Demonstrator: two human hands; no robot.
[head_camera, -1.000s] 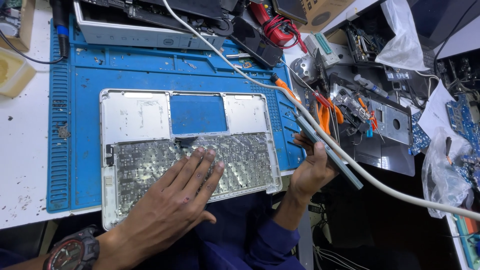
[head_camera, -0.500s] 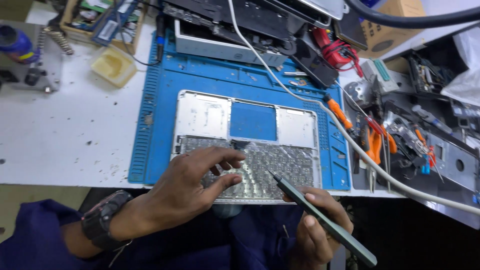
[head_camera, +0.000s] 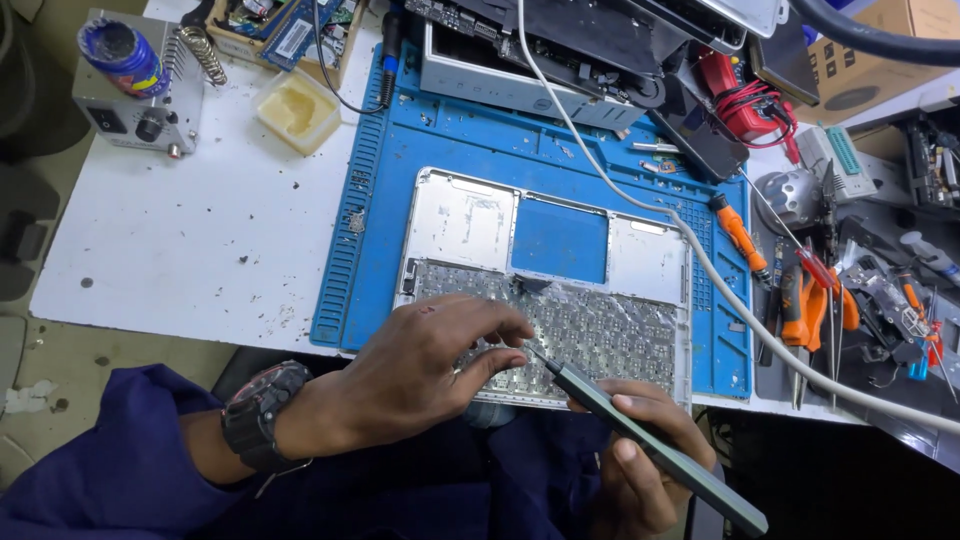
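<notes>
Lying keyboard-up on the blue mat (head_camera: 450, 150) at the desk's six o'clock edge, the laptop top case (head_camera: 470, 225) was steadied by the left hand (head_camera: 430, 375), fingertips pinched at a screw site, while the grey precision screwdriver (head_camera: 650, 445) was gripped by the right hand (head_camera: 640, 470), so careful tip seating was judged next.

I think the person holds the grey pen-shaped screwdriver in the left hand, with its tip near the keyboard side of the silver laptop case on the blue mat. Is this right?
Not quite: the head view shows the grey pen-shaped screwdriver in the right hand, not the left. The left hand, with a wristwatch, rests on the silver laptop case. The rest is right: its tip is near the keyboard side, and the case lies on the blue mat.
</notes>
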